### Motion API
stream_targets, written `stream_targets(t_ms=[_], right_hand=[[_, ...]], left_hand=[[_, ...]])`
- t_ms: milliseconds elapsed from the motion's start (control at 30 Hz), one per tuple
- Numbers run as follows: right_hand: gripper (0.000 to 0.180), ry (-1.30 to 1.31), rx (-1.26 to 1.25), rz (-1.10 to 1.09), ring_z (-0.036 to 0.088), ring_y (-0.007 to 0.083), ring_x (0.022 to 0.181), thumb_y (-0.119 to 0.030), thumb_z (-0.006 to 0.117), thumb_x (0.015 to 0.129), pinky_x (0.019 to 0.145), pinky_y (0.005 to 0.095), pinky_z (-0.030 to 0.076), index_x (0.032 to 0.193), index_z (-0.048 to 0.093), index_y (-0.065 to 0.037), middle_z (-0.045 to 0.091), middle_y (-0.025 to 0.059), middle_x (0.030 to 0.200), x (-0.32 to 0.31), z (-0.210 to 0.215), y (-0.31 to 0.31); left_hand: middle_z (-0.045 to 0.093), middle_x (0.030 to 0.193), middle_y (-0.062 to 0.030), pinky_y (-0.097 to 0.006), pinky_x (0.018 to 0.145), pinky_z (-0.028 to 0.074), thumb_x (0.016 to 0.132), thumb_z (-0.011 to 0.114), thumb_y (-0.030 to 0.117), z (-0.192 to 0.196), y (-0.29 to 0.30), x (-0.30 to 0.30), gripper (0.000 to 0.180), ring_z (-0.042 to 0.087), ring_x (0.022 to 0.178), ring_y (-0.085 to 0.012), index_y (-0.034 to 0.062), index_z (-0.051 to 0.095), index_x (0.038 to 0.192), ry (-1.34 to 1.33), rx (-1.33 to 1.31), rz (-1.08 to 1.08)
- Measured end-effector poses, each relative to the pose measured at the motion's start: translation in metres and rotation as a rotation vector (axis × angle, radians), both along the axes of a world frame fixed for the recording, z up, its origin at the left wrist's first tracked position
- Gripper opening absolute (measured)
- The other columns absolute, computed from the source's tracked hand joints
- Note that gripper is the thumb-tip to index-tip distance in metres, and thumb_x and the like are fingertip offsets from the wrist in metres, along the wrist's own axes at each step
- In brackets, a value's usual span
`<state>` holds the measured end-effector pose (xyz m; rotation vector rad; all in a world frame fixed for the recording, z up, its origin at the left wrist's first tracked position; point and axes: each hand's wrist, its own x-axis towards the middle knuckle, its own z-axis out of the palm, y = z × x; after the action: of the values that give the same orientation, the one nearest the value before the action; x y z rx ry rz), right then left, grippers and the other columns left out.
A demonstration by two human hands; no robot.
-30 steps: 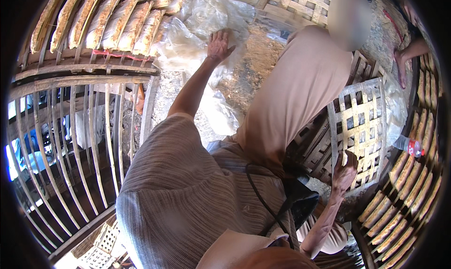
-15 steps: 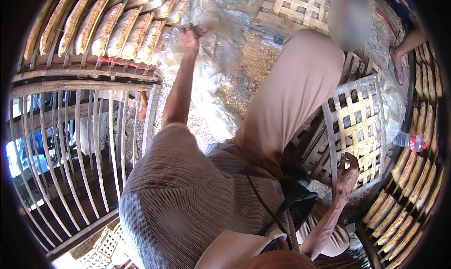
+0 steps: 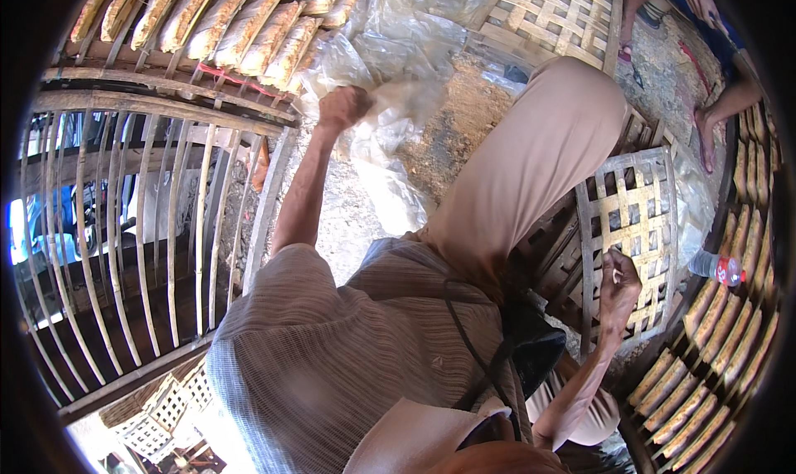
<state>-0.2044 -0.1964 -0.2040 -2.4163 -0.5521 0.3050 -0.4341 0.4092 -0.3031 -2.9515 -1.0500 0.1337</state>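
My left hand [image 3: 344, 107] is closed in a fist at the upper middle, over crumpled clear plastic sheeting [image 3: 406, 39]. A pale, blurred thing juts from its right side; its kind cannot be told. Just left of that hand lies a slatted rack bearing rows of long brown-and-white pieces [image 3: 274, 39] in narrow troughs. My right hand [image 3: 619, 290] has its fingers curled together above a woven bamboo tray [image 3: 634, 176]. Whether those fingers pinch something small is too hard to see. The tray leans beside my raised knee [image 3: 551, 126].
Slatted bamboo railing [image 3: 170, 234] runs along the left. More racks of long pieces [image 3: 684, 416] curve along the right, with a clear bottle [image 3: 717, 268] beside them. Another woven tray [image 3: 551, 18] lies at the top. A person's bare foot [image 3: 705, 138] is at the upper right.
My left hand has gone from loosely curled fingers to a fist, its wrist turned rightward. My right hand has risen slightly over the tray. The view has shifted, and another leg shows at the top right.
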Motion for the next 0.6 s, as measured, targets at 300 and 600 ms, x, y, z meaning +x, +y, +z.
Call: stream_targets(t_ms=[300, 600], right_hand=[[0.021, -0.515, 0.475, 0.298, 0.071, 0.0191, 0.085, -0.015, 0.069, 0.099, 0.076, 0.0346, 0.056, 0.114, 0.075, -0.001, 0.076, 0.0113, 0.095, -0.008, 0.145, 0.17], [0.042, -0.027, 0.1, 0.787, 0.075, 0.0226, 0.086, -0.04, 0.069, 0.099, 0.08, 0.0403, 0.061, 0.113, 0.074, 0.0, 0.076, 0.0178, 0.104, -0.017, 0.131, 0.364]], left_hand=[[0.068, 0.074, -0.0112, -0.049, 0.077, 0.054, 0.104, 0.045, 0.065, 0.148, -0.048, 0.038, 0.068, 0.066, 0.076, -0.0222, 0.0052, 0.076, 0.101, -0.461, -0.465, 0.081], [0.074, 0.093, -0.0152, -0.043, 0.079, 0.055, 0.109, 0.049, 0.049, 0.187, -0.111, 0.041, 0.056, 0.069, 0.086, -0.0206, 0.0001, 0.076, 0.109, -0.835, -0.735, -0.052]])
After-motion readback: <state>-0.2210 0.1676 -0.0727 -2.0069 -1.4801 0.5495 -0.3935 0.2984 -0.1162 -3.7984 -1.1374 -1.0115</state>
